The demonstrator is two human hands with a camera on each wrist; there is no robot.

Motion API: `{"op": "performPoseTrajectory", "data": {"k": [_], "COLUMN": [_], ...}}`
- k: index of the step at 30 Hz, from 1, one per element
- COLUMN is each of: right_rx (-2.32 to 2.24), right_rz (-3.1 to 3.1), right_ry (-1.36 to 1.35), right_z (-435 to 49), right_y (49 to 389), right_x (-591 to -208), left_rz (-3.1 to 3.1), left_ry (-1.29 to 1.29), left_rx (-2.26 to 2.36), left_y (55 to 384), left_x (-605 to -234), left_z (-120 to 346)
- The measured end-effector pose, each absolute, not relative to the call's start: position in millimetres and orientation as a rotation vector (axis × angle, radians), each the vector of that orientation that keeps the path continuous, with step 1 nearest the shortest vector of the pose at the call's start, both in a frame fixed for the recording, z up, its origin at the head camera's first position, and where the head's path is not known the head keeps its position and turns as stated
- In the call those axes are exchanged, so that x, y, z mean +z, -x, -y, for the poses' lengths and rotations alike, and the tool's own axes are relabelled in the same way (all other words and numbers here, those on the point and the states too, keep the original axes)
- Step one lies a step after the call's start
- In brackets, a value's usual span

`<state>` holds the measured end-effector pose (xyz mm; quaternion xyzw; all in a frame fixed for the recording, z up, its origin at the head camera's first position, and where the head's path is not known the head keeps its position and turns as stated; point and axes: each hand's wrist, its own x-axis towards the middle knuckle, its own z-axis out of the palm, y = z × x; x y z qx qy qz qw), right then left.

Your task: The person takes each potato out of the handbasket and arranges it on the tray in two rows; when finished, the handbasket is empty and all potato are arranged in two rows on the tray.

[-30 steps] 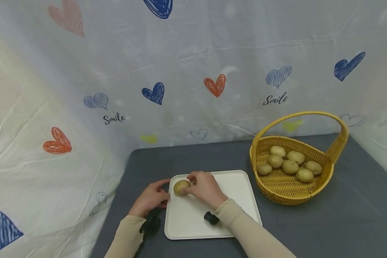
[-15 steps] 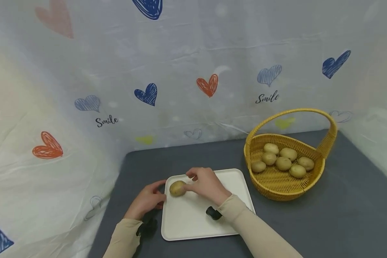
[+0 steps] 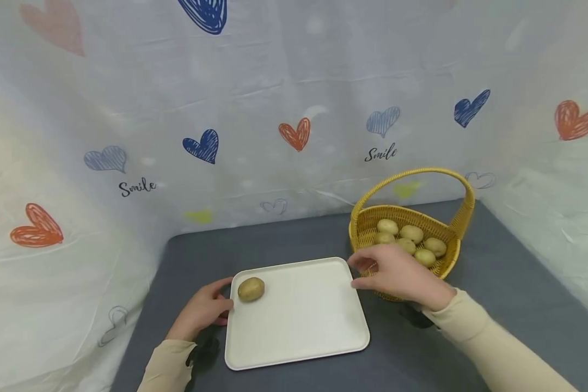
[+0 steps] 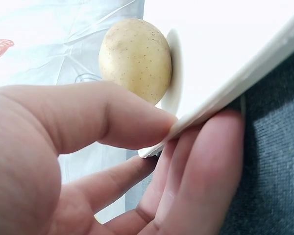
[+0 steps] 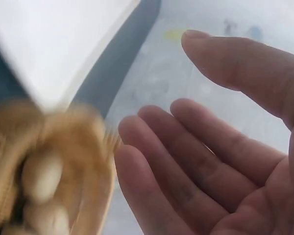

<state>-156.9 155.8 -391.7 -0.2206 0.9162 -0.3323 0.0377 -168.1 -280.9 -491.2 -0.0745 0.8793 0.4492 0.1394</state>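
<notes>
A white rectangular tray (image 3: 299,321) lies on the dark table, with one potato (image 3: 251,289) near its far left corner. My left hand (image 3: 201,310) pinches the tray's left edge; in the left wrist view the thumb (image 4: 137,122) is on the rim and the fingers are under it. My right hand (image 3: 402,275) hangs between the tray's right edge and the yellow wicker basket (image 3: 451,261), partly covering the basket. Its fingers (image 5: 186,161) are relaxed and hold nothing. Several potatoes (image 3: 411,234) lie in the basket, some behind the hand.
The basket's tall arched handle (image 3: 411,173) rises over its opening. Behind the table (image 3: 274,239) hangs a pale curtain (image 3: 255,81) printed with hearts, and it also comes down along both sides.
My right hand has left the potato on the tray and moved right to the basket. The left hand stays at the tray's edge. The head view has shifted to the right.
</notes>
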Motion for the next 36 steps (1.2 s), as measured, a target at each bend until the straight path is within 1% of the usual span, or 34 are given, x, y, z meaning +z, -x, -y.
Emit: {"op": "performPoseTrajectory", "data": {"k": [3, 7, 11, 15, 24, 36], "right_rx": [-0.949, -0.856, -0.786, -0.761, -0.811, -0.708], "right_rz": [-2.874, -2.936, -2.945, -2.905, -2.874, -2.913], "right_ry": [0.617, 0.458, 0.329, 0.228, 0.201, 0.159], "right_z": [-187, -216, -230, -234, -225, -215], "right_y": [171, 201, 229, 247, 263, 269], "right_x": [-386, -386, -395, -406, -420, -424], "left_rz": [-2.545, -2.567, -2.559, -2.544, -2.548, -2.551], "left_ry": [0.233, 0.226, 0.241, 0.245, 0.261, 0.280], "left_rx": [1.283, 1.258, 1.266, 1.287, 1.283, 1.283], "left_y": [167, 166, 166, 165, 166, 167], "left_x": [-490, -488, -488, -490, -491, -487], "left_z": [286, 289, 289, 288, 283, 279]}}
